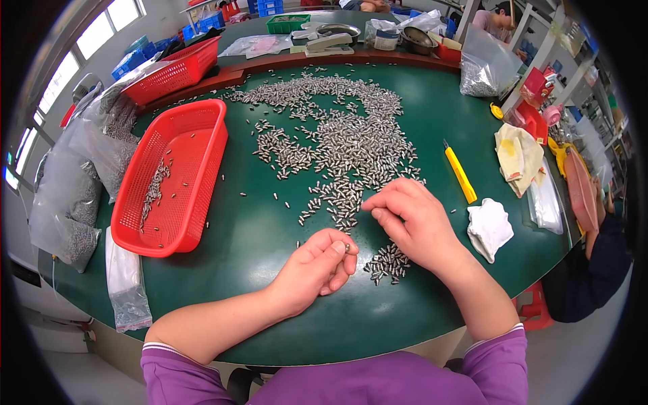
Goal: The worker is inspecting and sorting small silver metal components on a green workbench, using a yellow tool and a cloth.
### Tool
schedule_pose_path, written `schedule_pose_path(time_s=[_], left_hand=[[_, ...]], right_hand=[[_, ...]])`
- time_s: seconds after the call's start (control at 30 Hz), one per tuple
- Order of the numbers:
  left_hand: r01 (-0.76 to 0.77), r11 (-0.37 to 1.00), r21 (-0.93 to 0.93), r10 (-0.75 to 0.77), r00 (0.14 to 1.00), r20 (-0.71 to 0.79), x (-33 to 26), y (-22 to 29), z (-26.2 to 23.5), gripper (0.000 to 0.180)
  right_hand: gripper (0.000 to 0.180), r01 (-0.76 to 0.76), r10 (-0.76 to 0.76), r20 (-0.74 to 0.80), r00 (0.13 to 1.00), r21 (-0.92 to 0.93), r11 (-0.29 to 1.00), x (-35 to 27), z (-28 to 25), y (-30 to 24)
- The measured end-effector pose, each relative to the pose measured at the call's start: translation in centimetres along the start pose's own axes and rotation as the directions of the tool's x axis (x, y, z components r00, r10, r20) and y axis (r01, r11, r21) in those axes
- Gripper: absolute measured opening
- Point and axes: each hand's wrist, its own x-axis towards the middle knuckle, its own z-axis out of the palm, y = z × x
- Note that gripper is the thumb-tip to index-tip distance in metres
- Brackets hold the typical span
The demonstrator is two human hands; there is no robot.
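My left hand is closed, with thumb and forefinger pinching a small metal pin at their tips. My right hand hovers at the near edge of a big pile of shiny metal pins, its forefinger reaching out and its thumb a little apart from it; I see nothing between them. Below the right hand lies a smaller heap of the same pins, partly covered by that hand. The big pile spreads over the green table toward its far side.
At left stands a red plastic basket with some pins inside, beside clear bags of pins. At right lie a yellow utility knife, a white cloth and a cream cloth. Another bag of parts stands far right. Other people sit beyond.
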Motion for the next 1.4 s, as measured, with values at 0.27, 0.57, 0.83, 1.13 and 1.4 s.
schedule_pose_path(time_s=[0.27, 0.57, 0.83, 1.13, 1.4], left_hand=[[0.020, 1.000, -0.017, -0.020, 1.000, 0.009, 0.1, 0.1, -0.1, 0.020], [0.005, 1.000, -0.025, -0.006, 0.999, -0.034, 0.0, 0.1, 0.1, 0.020], [0.029, 0.999, 0.037, -0.028, 0.999, -0.022, -0.1, 0.0, 0.2, 0.008], [0.016, 0.996, 0.090, -0.009, 0.997, -0.074, -0.2, 0.1, 0.4, 0.008], [-0.001, 1.000, -0.020, 0.000, 0.999, -0.048, -0.2, 0.2, 0.1, 0.012]], right_hand=[[0.016, 0.033, -0.031, 0.032, 0.999, -0.076, 0.997, -0.2, 0.5, 0.6], [0.015, 0.111, -0.104, 0.073, 0.992, -0.107, 0.988, -0.6, 1.7, 0.4], [0.014, 0.067, -0.057, 0.098, 0.994, -0.103, 0.992, -0.5, 1.6, 0.4], [0.011, 0.042, -0.037, 0.100, 0.994, -0.050, 0.998, -0.2, 1.5, 0.3], [0.010, 0.005, -0.069, 0.169, 0.983, 0.352, 0.936, 0.0, 0.7, -0.6]])
